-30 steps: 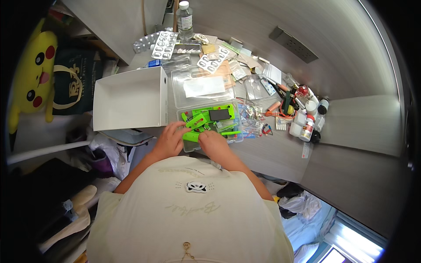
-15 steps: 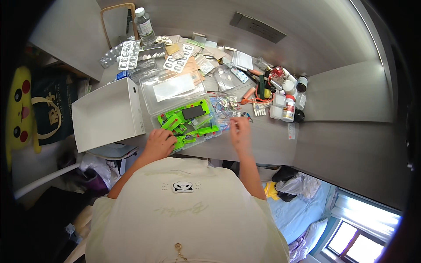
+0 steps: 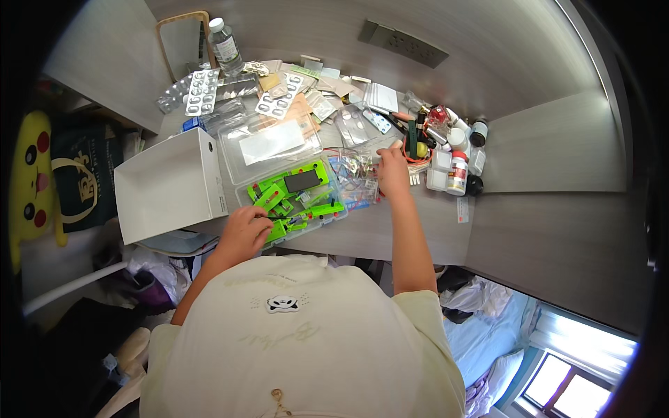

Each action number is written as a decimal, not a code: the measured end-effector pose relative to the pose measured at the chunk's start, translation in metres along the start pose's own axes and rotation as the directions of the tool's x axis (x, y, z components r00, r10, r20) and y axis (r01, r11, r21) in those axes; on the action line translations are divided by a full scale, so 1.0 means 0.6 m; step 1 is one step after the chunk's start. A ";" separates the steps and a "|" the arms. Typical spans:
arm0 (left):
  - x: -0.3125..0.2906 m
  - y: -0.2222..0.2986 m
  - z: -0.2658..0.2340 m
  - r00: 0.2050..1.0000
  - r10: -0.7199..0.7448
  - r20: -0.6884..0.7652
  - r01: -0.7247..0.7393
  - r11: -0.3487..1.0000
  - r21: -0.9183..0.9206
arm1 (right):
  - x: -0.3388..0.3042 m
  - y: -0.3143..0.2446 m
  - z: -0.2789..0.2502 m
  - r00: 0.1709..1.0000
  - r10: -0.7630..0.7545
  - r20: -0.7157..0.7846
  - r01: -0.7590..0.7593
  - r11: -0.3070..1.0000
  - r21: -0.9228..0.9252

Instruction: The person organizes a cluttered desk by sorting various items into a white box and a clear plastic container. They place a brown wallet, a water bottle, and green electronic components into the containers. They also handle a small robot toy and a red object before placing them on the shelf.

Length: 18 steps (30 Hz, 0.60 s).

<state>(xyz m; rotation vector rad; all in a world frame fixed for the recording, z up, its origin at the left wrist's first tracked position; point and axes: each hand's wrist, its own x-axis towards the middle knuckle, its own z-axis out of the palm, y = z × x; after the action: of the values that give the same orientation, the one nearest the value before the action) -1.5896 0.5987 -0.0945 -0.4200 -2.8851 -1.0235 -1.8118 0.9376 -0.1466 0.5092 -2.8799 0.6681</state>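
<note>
A clear plastic case (image 3: 339, 217) holds bright green plastic parts (image 3: 280, 187), some with small red pieces, and one part with a dark grey rectangular panel (image 3: 302, 182). My left hand (image 3: 244, 228) is at the case's near left corner, fingers curled against a green part; what they pinch, if anything, is hidden. To the right of the case, my right hand (image 3: 394, 174) reaches over clear bags of small parts (image 3: 355, 167). Its fingertips look apart, beside an orange cord (image 3: 422, 162). Nothing shows between them. The case's clear lid (image 3: 233, 164) lies tilted back behind it.
An open white box (image 3: 167, 184) stands at the left. Behind lie blister packs (image 3: 203, 92), flattened cartons and a clear bottle (image 3: 225, 47). Small bottles, including a red-and-white one (image 3: 457, 174), crowd the right. A mirror (image 3: 182, 47) leans at the back left.
My right hand has moved forward and slightly right, from beside the case to the bags and cord. The left hand stays at the case's corner, its fingers shifted a little.
</note>
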 end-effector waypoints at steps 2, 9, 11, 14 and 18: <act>-0.013 -0.003 -0.003 1.000 -0.020 -0.017 0.020 1.000 0.008 | -0.005 -0.010 0.002 0.997 0.055 0.056 -0.051 0.996 -0.071; -0.058 -0.012 -0.001 0.993 -0.120 -0.005 0.120 0.992 0.026 | -0.031 -0.085 0.000 0.986 -0.043 0.162 0.055 0.996 -0.066; -0.055 -0.010 -0.001 0.993 -0.115 0.004 0.115 0.993 0.027 | -0.040 -0.084 0.016 0.990 -0.042 0.131 0.046 0.999 -0.025; -0.046 -0.005 -0.001 0.995 -0.098 0.009 0.098 0.995 0.031 | -0.048 -0.053 0.042 0.998 0.015 0.061 -0.023 0.990 0.140; -0.034 0.004 -0.007 0.995 -0.096 0.014 0.096 0.995 0.015 | -0.058 -0.036 0.015 0.986 0.158 -0.060 -0.127 0.927 0.353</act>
<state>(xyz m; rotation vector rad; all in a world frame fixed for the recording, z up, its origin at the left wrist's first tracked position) -1.5694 0.5931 -0.0924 -0.2914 -2.9493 -1.0169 -1.7721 0.9256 -0.1536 0.3001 -2.7423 1.2064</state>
